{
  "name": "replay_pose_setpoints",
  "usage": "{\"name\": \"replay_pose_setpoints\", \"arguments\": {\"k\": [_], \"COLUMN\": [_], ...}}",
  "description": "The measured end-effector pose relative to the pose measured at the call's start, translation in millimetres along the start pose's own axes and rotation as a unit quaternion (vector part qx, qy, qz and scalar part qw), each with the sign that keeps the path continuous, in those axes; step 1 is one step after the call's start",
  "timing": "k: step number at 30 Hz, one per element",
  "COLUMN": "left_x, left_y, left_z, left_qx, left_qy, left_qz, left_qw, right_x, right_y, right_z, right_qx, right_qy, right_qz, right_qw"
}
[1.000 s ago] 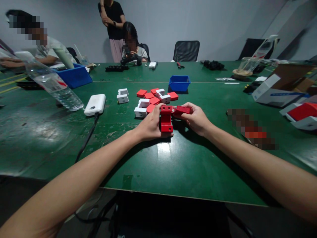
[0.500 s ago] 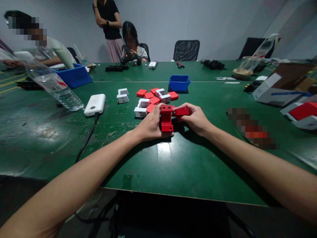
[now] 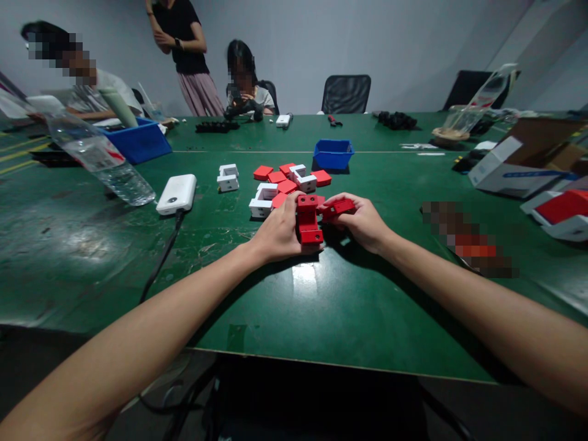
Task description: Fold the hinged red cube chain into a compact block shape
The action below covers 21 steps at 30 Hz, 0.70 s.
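Note:
My left hand [image 3: 274, 234] is closed around a red U-shaped plastic housing [image 3: 307, 219] held upright just above the green table [image 3: 331, 306]. My right hand [image 3: 362, 222] pinches a flat red cover piece [image 3: 337, 207] right beside the housing's top, tilted slightly down at its left end. Just behind my hands lies a pile of red covers [image 3: 285, 181] and white housings [image 3: 261, 202]. A separate white housing [image 3: 228, 177] stands to the left of the pile.
A small blue bin [image 3: 332, 153] sits behind the pile. A white power bank [image 3: 176, 193] with a cable and a water bottle [image 3: 98, 158] lie at left, next to a larger blue bin [image 3: 138, 139]. Boxes [image 3: 509, 166] stand at right. Other people are at the far side.
My right hand has tipped the red cover downward and brought it closer to the housing. The standing person at the back has moved left.

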State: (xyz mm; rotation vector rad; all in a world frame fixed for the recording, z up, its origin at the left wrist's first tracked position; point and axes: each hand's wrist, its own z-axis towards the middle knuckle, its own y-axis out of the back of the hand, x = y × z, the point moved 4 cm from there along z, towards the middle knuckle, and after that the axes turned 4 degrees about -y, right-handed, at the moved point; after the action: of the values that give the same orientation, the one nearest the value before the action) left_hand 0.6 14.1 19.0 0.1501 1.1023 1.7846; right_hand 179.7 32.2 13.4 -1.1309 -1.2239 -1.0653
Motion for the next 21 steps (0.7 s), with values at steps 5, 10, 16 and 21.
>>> {"name": "replay_pose_setpoints", "arguments": {"k": [5, 10, 16, 21], "left_x": [0.2, -0.2, 0.7, 0.4], "left_y": [0.6, 0.6, 0.4, 0.3], "left_z": [0.5, 0.0, 0.2, 0.4], "left_qx": [-0.001, 0.001, 0.003, 0.004], "left_qy": [0.005, 0.004, 0.015, 0.010], "left_qz": [-0.006, -0.010, -0.014, -0.016], "left_qw": [1.000, 1.000, 1.000, 1.000], "right_x": [-0.8, -1.5, -1.3, -2.1], "right_y": [-1.3, -0.8, -1.0, -1.5], "right_z": [-0.7, -0.9, -0.7, 0.0], "right_qx": [0.010, 0.014, 0.012, 0.025], "right_qy": [-0.020, -0.037, -0.025, -0.011], "right_qz": [0.020, 0.027, 0.022, 0.016], "right_qw": [1.000, 0.999, 0.999, 1.000]}}
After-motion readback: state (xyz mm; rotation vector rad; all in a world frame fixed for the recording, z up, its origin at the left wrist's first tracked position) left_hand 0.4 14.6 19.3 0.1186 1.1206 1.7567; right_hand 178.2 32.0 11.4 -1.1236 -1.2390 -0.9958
